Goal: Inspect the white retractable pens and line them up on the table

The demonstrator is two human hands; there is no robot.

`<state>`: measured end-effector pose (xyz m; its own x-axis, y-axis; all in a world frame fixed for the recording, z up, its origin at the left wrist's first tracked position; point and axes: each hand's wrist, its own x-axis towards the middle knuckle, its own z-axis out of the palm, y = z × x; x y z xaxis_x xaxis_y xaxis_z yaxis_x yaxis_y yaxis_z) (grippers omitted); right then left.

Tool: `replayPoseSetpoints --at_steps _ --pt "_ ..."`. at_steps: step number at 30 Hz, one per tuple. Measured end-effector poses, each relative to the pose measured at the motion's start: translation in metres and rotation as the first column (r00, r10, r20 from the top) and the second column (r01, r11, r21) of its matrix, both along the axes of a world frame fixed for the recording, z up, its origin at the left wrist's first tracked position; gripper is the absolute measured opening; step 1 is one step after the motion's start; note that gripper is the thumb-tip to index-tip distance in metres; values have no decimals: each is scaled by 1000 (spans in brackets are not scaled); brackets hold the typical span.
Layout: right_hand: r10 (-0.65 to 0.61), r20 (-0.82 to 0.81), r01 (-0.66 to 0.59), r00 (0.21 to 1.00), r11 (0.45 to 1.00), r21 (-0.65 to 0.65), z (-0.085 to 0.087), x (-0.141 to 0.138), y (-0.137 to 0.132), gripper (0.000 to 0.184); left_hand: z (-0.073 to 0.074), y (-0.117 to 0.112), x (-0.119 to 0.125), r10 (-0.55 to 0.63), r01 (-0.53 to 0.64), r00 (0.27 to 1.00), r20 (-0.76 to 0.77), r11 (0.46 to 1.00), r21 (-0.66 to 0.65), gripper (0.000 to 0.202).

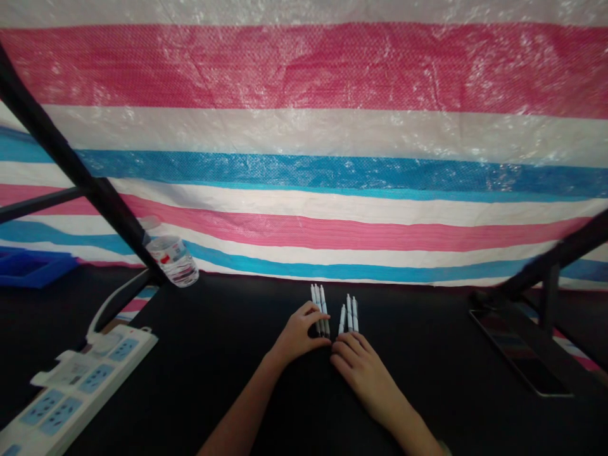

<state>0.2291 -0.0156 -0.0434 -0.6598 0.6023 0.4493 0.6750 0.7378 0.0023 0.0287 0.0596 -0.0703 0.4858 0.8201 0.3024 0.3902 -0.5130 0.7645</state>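
Note:
On a black tabletop [228, 316] lie two small groups of white pens with dark tips, pointing away from me. My left hand [298, 332] curls around the lower end of the left group of three pens [319, 309], with the thumb against its left side. My right hand [358, 373] rests flat on the table, its fingertips just below the right group of three pens [349, 315] and beside my left hand. The pens' lower ends are partly hidden by my left fingers.
A white power strip [78, 386] lies at the front left, with a clear water bottle [173, 259] and a blue tray [28, 266] beyond it. A dark phone or tablet [520, 351] lies at the right. Black frame bars cross both sides before a striped tarp [304, 152].

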Motion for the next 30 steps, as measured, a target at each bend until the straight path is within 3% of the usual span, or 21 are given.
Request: replayPoseSetpoints --at_steps 3,6,8,9,11,13,16,19,23,27,28,30 --pt "-33 -210 24 977 999 -48 9 4 -4 22 3 3 -1 103 -88 985 138 990 -114 45" --pt "-141 -462 94 875 988 -124 12 10 -8 20 5 9 -6 269 -195 930 250 939 -284 35" --pt "-279 -630 193 725 960 -203 12 12 -10 9 7 12 -13 302 -201 914 270 917 -344 36" --pt "-361 -702 248 613 932 -263 11 12 -11 4 8 12 -16 300 -186 912 280 910 -370 36" --pt "-497 -792 296 355 863 -409 11 12 -12 15 11 8 -22 284 -139 909 304 896 -422 39" --pt "-561 -814 197 150 824 -532 12 11 -12 23 13 3 -28 266 -88 905 331 881 -465 42" --pt "-616 -788 -104 5 783 -613 13 5 -12 31 14 -5 -34 289 -5 855 431 836 -549 47" --pt "-687 -727 -348 7 680 -645 11 -6 -15 35 14 -10 -36 252 115 834 490 790 -602 51" --pt "-738 -661 -493 139 527 -692 4 -26 -24 38 12 -13 -31 270 172 784 560 771 -613 32" --pt "-802 -508 -638 314 219 -739 -11 -37 -29 61 11 -13 -28 341 168 745 573 735 -657 29" --pt "-800 -482 -641 356 166 -749 -15 -39 -30 65 11 -13 -27 347 175 739 577 728 -663 32" --pt "-774 -471 -610 423 140 -780 -20 -40 -31 68 10 -13 -27 352 191 737 577 710 -678 38"
